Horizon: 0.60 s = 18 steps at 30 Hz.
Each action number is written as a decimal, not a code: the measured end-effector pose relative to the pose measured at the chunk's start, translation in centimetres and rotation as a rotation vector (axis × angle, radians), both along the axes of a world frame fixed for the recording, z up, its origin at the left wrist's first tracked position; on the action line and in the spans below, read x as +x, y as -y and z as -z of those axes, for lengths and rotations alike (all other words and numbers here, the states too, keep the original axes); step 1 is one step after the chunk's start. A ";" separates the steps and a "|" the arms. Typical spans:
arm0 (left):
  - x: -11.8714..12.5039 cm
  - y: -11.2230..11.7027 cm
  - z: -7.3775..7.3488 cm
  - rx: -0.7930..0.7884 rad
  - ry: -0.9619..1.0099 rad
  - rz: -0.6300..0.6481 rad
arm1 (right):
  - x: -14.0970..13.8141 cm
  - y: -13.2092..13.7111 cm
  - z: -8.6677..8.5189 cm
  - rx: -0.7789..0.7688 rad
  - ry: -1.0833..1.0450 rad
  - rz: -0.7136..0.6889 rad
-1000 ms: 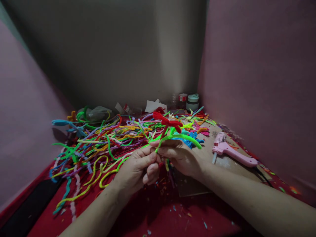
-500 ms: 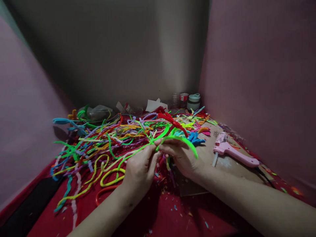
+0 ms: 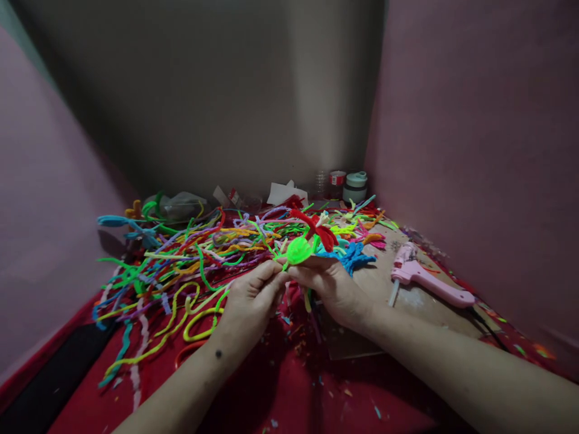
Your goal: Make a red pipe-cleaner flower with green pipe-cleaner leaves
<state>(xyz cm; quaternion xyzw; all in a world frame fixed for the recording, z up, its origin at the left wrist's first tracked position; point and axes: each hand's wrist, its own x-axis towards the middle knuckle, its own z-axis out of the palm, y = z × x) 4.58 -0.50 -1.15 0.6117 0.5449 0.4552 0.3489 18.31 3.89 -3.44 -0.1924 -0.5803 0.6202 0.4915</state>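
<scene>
A bright green pipe cleaner piece (image 3: 299, 251), its top end a flat rounded disc or leaf shape, stands between my fingertips. My left hand (image 3: 254, 295) is closed, pinching its stem between thumb and forefinger. From the other side my right hand (image 3: 332, 290) grips the same piece just below the rounded part; its fingertips nearly meet those of the left. Just behind my hands lie a red pipe cleaner shape (image 3: 316, 229) and a blue one (image 3: 355, 258). The lower end of the green stem is partly hidden by my fingers.
Tangled pipe cleaners (image 3: 181, 265) spread across the red cloth (image 3: 271, 398). On a brown board (image 3: 429, 319) at right rests a pink glue gun (image 3: 420, 280). Yellow-handled scissors (image 3: 199, 325) lie by my left forearm. A lidded jar (image 3: 355, 187) stands at the back wall.
The green piece has turned: its long curved strip over my right hand now shows as a rounded shape above my fingertips. My left hand has shifted slightly; both keep their hold.
</scene>
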 end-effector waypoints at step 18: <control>-0.8 -0.5 -0.3 -0.403 0.592 0.395 | 0.0 -0.9 0.7 -0.238 -0.204 -0.183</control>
